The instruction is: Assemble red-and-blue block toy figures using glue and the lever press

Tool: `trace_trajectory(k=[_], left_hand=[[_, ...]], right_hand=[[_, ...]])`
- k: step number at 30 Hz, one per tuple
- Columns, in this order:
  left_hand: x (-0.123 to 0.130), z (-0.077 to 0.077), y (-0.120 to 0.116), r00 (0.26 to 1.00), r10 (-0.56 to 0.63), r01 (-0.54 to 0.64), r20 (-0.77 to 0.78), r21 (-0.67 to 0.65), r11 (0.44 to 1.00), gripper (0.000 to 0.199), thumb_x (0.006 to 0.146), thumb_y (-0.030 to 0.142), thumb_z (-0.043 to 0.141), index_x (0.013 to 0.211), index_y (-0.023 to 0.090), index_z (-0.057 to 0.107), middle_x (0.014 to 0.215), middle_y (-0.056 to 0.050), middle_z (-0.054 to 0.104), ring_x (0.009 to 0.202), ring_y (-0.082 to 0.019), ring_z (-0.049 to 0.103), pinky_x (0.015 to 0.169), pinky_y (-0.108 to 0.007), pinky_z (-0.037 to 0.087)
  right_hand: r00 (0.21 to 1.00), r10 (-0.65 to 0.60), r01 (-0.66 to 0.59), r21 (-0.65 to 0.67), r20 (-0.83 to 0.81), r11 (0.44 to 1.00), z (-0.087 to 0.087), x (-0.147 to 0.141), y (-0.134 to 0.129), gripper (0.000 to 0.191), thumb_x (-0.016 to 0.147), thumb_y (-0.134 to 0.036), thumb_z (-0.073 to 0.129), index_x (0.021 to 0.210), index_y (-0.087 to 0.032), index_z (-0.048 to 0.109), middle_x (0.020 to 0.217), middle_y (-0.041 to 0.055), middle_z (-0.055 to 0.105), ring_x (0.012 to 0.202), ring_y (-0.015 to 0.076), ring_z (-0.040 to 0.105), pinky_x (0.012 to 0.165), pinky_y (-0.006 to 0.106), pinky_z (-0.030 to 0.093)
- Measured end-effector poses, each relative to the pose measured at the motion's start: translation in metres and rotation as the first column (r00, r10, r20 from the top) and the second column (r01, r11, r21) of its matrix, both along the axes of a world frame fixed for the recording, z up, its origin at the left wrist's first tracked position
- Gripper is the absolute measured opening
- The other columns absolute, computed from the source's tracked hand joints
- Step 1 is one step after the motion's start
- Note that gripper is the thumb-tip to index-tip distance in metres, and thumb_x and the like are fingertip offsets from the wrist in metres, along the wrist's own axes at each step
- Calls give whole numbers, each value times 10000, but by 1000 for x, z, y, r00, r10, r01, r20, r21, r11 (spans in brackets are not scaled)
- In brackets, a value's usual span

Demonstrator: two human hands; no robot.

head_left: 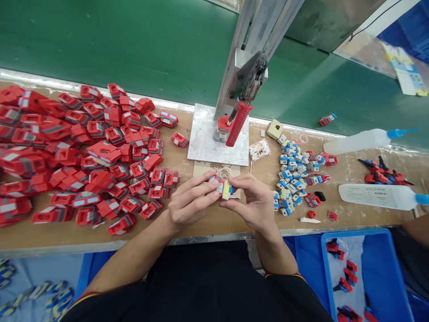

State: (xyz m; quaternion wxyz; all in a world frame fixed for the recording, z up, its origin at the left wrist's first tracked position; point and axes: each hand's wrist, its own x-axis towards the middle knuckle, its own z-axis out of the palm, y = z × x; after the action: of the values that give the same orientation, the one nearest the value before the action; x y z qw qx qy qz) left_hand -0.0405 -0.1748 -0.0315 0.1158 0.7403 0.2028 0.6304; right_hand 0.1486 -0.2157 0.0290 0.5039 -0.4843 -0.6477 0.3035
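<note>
Both hands meet just in front of the metal press plate. My left hand [192, 199] pinches a red and grey toy part [219, 186] between thumb and fingers. A blue, white and yellow piece [227, 189] is gripped by the thumb and index finger of my right hand [253, 200]. The two pieces touch each other. Behind them stands a toggle press with a red handle [239, 124] over the metal plate [204, 145]. Red parts [100, 152] are heaped on the left, and small blue and white pieces [290, 172] lie on the right.
Two white bottles with blue tips [358, 141] [377, 196] lie on the right. Cotton swabs [259, 150] are beside the plate. A blue tray [385, 268] holds finished-looking red and black pieces at lower right. Part of another person's arm [417, 229] shows at the right edge.
</note>
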Motion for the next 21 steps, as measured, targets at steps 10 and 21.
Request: trace_trajectory(k=[10,21], left_hand=[[4,10,-11,997,-71,76,29,-267,961,482,926,67,783,1334,320,737,1595,-132,645,1375,-339,727,1023,-430,715],[18,12,-14,922,-193,353,336,-522,777,720,934,275,874,1570,288,537,1514,-182,706,1323,-289,763,1064,-355,674]], right_hand=[[977,-210,210,229,-24,951,-30,-18,-11,484,775,-277,980,1210,-344,779,1022,58,830,914,271,823,789,428,725],[947,-305,248,377,99,892,-45,-28,-12,576,874,-216,889,1385,-413,712,1113,73,846,973,312,851,856,509,750]])
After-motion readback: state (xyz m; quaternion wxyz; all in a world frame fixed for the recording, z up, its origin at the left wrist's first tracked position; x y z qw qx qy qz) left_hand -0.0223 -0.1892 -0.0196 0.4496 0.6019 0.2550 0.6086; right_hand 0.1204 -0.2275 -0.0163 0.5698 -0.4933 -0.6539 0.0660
